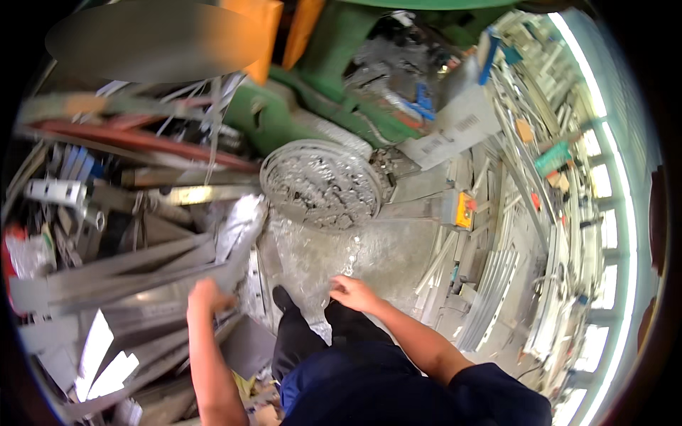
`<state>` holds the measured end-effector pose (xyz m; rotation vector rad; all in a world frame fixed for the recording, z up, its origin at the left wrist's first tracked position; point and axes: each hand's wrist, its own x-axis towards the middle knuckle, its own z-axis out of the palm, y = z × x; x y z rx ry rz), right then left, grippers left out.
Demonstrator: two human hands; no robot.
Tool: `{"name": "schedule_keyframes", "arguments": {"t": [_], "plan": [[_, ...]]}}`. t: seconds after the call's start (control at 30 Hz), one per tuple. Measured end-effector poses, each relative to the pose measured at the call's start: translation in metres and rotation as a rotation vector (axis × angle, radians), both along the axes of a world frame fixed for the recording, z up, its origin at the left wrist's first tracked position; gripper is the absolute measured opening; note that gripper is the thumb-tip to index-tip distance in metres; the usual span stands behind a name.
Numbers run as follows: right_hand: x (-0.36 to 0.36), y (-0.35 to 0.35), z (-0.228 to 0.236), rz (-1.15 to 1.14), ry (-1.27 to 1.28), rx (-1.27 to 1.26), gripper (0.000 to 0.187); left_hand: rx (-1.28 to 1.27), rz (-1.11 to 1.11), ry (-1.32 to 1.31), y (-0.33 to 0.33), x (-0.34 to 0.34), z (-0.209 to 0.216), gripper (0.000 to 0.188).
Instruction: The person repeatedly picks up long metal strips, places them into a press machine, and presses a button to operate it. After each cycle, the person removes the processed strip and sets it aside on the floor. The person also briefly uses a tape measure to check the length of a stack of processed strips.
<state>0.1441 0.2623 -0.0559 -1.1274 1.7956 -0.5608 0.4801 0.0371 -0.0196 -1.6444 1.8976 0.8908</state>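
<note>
My left hand (208, 298) hangs in the air above a pile of long metal profiles (156, 284) on the left. It is somewhat blurred, with loosely bent fingers apart and nothing visible in them. In front of my dark trousers is my right hand (353, 292), also loosely curled and holding nothing that I can see. Neither hand appears to touch anything. Ahead of my feet stands a large round container (268, 172) heaped with grey metallic scrap (323, 184).
Behind the container is a green machine (259, 117) with orange posts (266, 35). A yellow switch box (464, 211) sits right of the concrete floor (376, 255). Metal bars (490, 295) and offcuts line the right side. A red beam (156, 145) crosses the far left.
</note>
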Motion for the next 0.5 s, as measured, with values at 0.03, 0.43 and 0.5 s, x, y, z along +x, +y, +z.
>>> {"name": "schedule_keyframes", "arguments": {"t": [0.03, 0.43, 0.5], "plan": [[0.008, -0.015, 0.001, -0.079, -0.086, 0.003, 0.056, -0.089, 0.010, 0.101, 0.030, 0.007, 0.021, 0.057], [-0.061, -0.138, 0.111, -1.011, -1.262, -0.225, 0.040, -0.122, 0.194, 0.806, 0.170, -0.077, 0.116, 0.073], [-0.114, -0.166, 0.121, -0.914, -1.220, -0.323, 0.042, -0.136, 0.215, 0.876, 0.159, -0.126, 0.118, 0.068]]}}
